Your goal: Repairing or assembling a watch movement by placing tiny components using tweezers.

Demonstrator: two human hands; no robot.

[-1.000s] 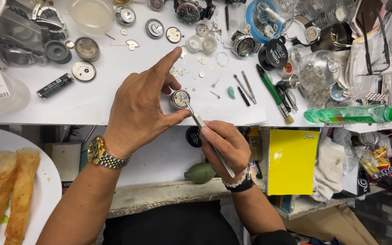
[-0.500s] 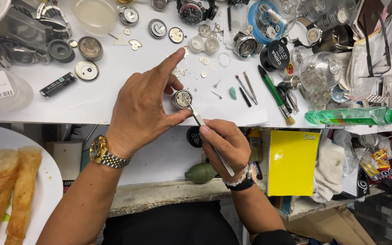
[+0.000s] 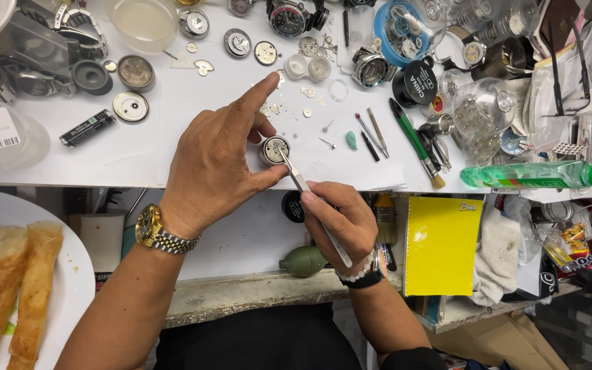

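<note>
- The left hand (image 3: 210, 161) is pinching a small round watch movement (image 3: 273, 150) between thumb and middle finger, with the index finger stretching out straight above it; the movement is sitting low over the white surface (image 3: 138, 147), near its front edge.
- The right hand (image 3: 340, 219) is closing around a pair of steel tweezers (image 3: 307, 195) in a pen-like grip, and the tips are resting on the face of the movement.
- Compared with a second ago, the movement is sitting a little further from the surface's front edge and the tweezers are leaning at much the same angle, with their tips staying on the same spot; this suggests fine work on one point of the mechanism is continuing rather than a part being lifted away.
- Counting what lies close by: one green-handled brush (image 3: 414, 140), one clear green bottle (image 3: 539, 174) lying on its side, one yellow notebook (image 3: 442, 243) below the surface edge, and one green rubber blower (image 3: 304, 261) under the right hand.
- One gold wristwatch (image 3: 155, 230) is circling the left wrist, and one white plate (image 3: 70, 274) of folded flatbreads is showing at lower left.
- Loose watch cases and dials are lying scattered along the far side, too many to count surely.
</note>
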